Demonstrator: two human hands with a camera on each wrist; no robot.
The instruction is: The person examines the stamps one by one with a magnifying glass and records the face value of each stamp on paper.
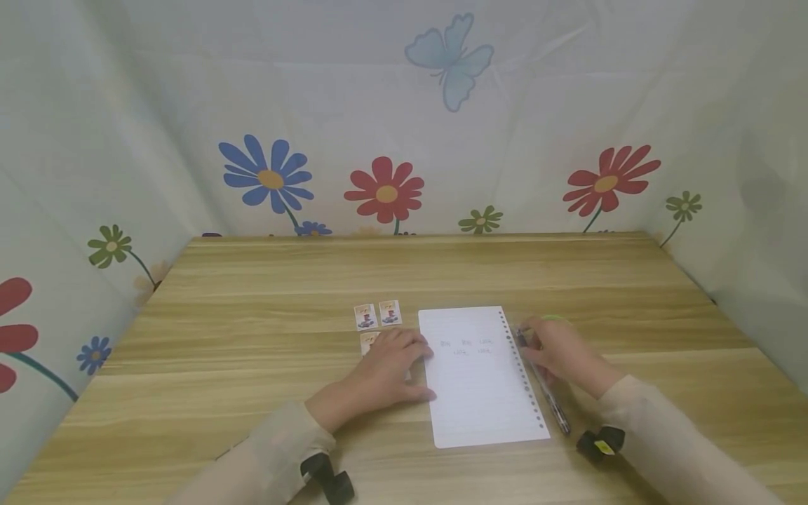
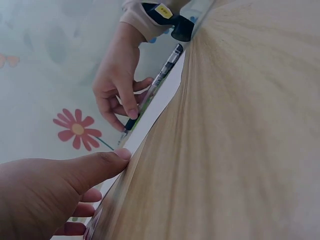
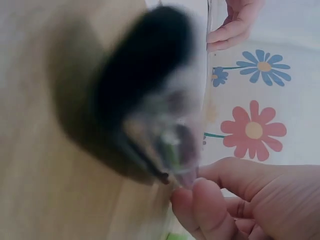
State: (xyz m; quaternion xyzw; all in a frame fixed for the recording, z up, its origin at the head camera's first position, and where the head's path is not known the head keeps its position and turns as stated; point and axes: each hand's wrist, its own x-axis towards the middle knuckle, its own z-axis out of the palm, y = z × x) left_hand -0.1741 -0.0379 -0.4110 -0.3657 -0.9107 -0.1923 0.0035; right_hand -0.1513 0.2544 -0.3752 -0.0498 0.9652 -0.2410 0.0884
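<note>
A lined, hole-punched sheet of paper (image 1: 480,400) with a few handwritten marks lies on the wooden table. My left hand (image 1: 388,368) rests at its left edge, thumb and fingertips touching the margin, fingers relaxed. Small picture cards that look like stamps (image 1: 365,317) lie beyond that hand, one partly covered by it. Along the paper's punched right edge, my right hand (image 1: 558,351) pinches a clear-barrelled pen (image 1: 550,396) near its dark end. In the right wrist view the pen's near end (image 3: 145,65) is large and blurred.
A bit of something bright green (image 1: 555,318) shows behind the right hand; its kind is hidden. Black wrist cameras (image 1: 600,443) stick out from both sleeves. A flower-printed curtain (image 1: 328,91) surrounds the table (image 1: 284,280) at the back and sides.
</note>
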